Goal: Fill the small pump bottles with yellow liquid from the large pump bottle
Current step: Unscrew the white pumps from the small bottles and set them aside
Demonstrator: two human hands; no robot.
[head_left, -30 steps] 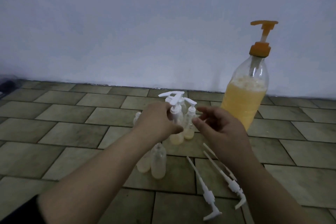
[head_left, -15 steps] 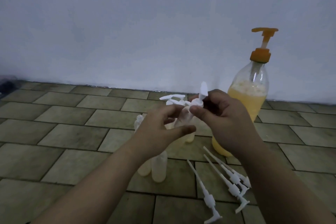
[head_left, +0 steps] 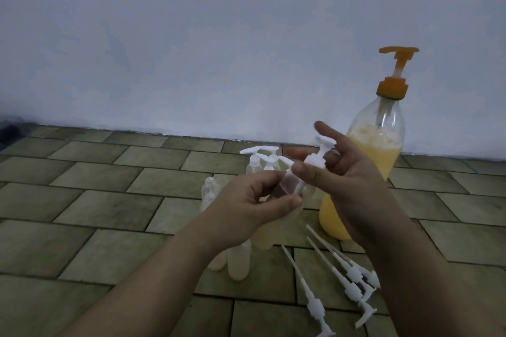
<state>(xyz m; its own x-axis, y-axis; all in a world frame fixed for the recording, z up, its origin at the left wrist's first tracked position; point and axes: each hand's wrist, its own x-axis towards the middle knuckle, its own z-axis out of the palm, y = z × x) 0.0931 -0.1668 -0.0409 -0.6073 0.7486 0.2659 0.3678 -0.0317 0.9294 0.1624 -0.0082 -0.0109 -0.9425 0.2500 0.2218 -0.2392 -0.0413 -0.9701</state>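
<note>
Left hand (head_left: pixel 254 200): your fingers curl round the body of a small clear bottle (head_left: pixel 290 194), held up off the floor; thumb extended beneath it.
Right hand (head_left: pixel 347 183): your thumb and fingers pinch the collar of the white pump head (head_left: pixel 319 154) at that bottle's neck; index finger raised straight, clear of the pump.
Large pump bottle (head_left: pixel 380 156): upright on the tiled floor (head_left: pixel 95 200) behind your right hand, orange pump on top, roughly two-thirds full of yellow liquid.
Other small bottles (head_left: pixel 260 164): standing just beyond and below your hands; several capped, one open.
Loose pump stems (head_left: pixel 336 279): lying on the tiles near your right forearm.
</note>
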